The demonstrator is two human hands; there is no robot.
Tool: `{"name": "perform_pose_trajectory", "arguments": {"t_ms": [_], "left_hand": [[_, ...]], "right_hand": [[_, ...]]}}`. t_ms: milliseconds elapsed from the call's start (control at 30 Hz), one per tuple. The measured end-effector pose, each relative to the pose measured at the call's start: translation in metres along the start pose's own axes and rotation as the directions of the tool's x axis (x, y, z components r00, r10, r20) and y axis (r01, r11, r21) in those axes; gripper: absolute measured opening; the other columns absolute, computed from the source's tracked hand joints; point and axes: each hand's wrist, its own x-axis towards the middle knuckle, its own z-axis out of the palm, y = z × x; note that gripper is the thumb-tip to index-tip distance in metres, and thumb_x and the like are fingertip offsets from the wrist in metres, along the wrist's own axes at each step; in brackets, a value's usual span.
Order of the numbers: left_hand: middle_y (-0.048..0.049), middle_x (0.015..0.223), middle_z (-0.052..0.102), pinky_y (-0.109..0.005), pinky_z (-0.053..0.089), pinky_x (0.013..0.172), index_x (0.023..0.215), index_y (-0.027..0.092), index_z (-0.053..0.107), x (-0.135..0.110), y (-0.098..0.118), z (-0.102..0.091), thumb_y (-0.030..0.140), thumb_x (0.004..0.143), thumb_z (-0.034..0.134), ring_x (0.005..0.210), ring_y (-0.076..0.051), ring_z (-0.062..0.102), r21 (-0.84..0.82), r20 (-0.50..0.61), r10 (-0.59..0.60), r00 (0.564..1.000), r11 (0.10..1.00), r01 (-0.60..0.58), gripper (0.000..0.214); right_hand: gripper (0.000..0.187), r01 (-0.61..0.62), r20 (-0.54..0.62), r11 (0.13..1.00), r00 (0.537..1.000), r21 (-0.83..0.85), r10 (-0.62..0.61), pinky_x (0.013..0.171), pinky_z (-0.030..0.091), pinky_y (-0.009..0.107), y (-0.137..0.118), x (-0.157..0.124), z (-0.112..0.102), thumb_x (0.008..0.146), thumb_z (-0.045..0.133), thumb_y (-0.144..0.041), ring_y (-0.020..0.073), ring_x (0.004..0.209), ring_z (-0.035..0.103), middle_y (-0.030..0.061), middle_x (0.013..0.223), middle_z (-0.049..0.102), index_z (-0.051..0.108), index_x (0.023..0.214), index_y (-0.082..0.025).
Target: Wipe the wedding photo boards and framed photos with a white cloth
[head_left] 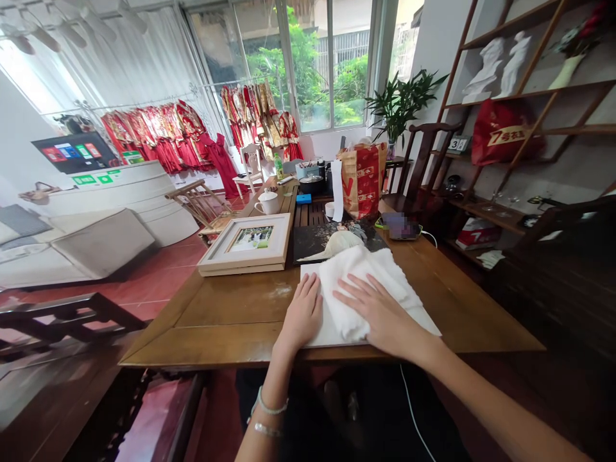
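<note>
A white board or panel [426, 321] lies flat at the near edge of the wooden table, with a folded white towel [359, 262] on top of it. My right hand [385, 314] presses flat on the towel, its fingers spread. Along the board's left side rests my left hand [303, 314], fingers stretched out and lying flat, beside the towel. Just beyond the board is a dark picture print [308, 240] showing a pale dress; the towel and board meet its near edge. To the left sit light wooden picture frames [212, 258], stacked, the top one holding a small photo.
A phone [398, 226] with a white cable lies at the right of the wooden table [226, 340]. Farther back stand a lidded white cup [268, 202], a blue box [303, 199] and a red-and-tan paper bag [363, 179]. Dark wooden chairs [62, 317] flank the table.
</note>
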Motion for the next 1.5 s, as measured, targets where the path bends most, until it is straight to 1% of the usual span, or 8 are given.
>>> {"name": "perform_pose_trajectory", "arguments": {"t_ms": [167,300,533,767,1067,1200,1333,1500], "left_hand": [[-0.0139,0.152,0.038,-0.049,0.024,0.119,0.139,0.01,0.044,0.0,0.001,0.0,0.022,0.094,0.032,0.146,-0.026,0.024,-0.018,-0.026,-0.007,1.0,1.0,0.007,0.048],[-0.0134,0.152,0.037,-0.049,0.024,0.119,0.14,0.011,0.044,-0.001,0.0,-0.001,0.022,0.094,0.033,0.146,-0.026,0.023,-0.02,-0.008,0.005,1.0,1.0,-0.005,0.048],[-0.0131,0.153,0.036,-0.05,0.023,0.119,0.14,0.011,0.044,-0.002,-0.002,-0.002,0.023,0.095,0.033,0.146,-0.027,0.023,-0.037,-0.001,0.011,1.0,0.999,-0.011,0.048],[-0.0123,0.15,0.042,-0.048,0.025,0.119,0.138,0.013,0.048,-0.001,-0.007,0.004,0.023,0.096,0.033,0.144,-0.024,0.029,-0.095,-0.076,0.014,0.997,0.995,-0.021,0.045],[-0.0141,0.148,0.045,-0.046,0.029,0.118,0.135,0.01,0.05,-0.001,-0.007,0.005,0.024,0.097,0.029,0.143,-0.023,0.032,-0.137,-0.106,0.003,0.994,0.99,-0.017,0.045],[-0.0133,0.148,0.045,-0.047,0.029,0.118,0.134,0.011,0.051,-0.001,-0.006,0.005,0.023,0.096,0.031,0.143,-0.023,0.032,-0.141,-0.119,0.002,0.993,0.99,-0.019,0.044],[-0.0129,0.148,0.045,-0.048,0.028,0.118,0.135,0.012,0.051,-0.001,-0.006,0.005,0.022,0.096,0.032,0.143,-0.024,0.032,-0.135,-0.109,-0.002,0.994,0.991,-0.012,0.045],[-0.0109,0.149,0.044,-0.048,0.03,0.117,0.136,0.016,0.05,-0.002,-0.012,0.003,0.022,0.095,0.036,0.144,-0.024,0.031,-0.135,-0.093,0.041,0.995,0.989,-0.053,0.044]], "right_hand": [[0.103,0.101,0.035,0.986,0.994,0.133,-0.107,0.119,0.011,0.048,-0.023,-0.081,-0.003,0.053,0.043,0.002,0.0199,0.146,0.013,-0.0048,0.158,0.024,0.03,0.149,-0.031],[0.079,0.04,-0.004,0.969,0.999,0.244,-0.04,0.118,0.021,0.048,-0.002,-0.107,-0.004,0.074,0.047,-0.007,0.0223,0.144,0.023,-0.0041,0.155,0.032,0.034,0.147,-0.034],[0.083,-0.219,-0.128,0.976,0.967,0.015,0.219,0.115,0.024,0.053,0.049,-0.048,-0.003,0.059,0.044,-0.002,0.0264,0.141,0.031,0.0062,0.149,0.043,0.048,0.14,-0.02],[0.074,-0.108,-0.097,0.989,0.99,-0.096,0.098,0.113,0.026,0.054,0.029,0.023,0.0,0.064,0.045,-0.004,0.029,0.139,0.033,0.0175,0.148,0.042,0.047,0.138,-0.005],[0.086,0.149,-0.076,0.989,0.986,-0.021,-0.15,0.118,0.021,0.047,-0.056,-0.037,0.014,0.054,0.044,-0.005,0.0271,0.142,0.028,0.0184,0.15,0.038,0.042,0.141,-0.001],[0.092,0.128,-0.078,0.992,0.989,0.008,-0.127,0.117,0.025,0.045,-0.062,-0.056,0.011,0.05,0.042,-0.005,0.0244,0.141,0.031,0.0112,0.15,0.041,0.042,0.143,-0.007],[0.082,-0.033,-0.08,0.998,0.996,-0.05,0.029,0.115,0.028,0.049,-0.047,-0.031,0.002,0.057,0.041,-0.002,0.0277,0.139,0.035,0.0091,0.145,0.049,0.049,0.138,-0.008],[0.071,-0.174,-0.116,0.974,0.981,-0.147,0.158,0.111,0.031,0.054,-0.056,0.012,0.006,0.062,0.048,-0.003,0.0363,0.135,0.039,0.0199,0.141,0.05,0.053,0.132,-0.002]]}}
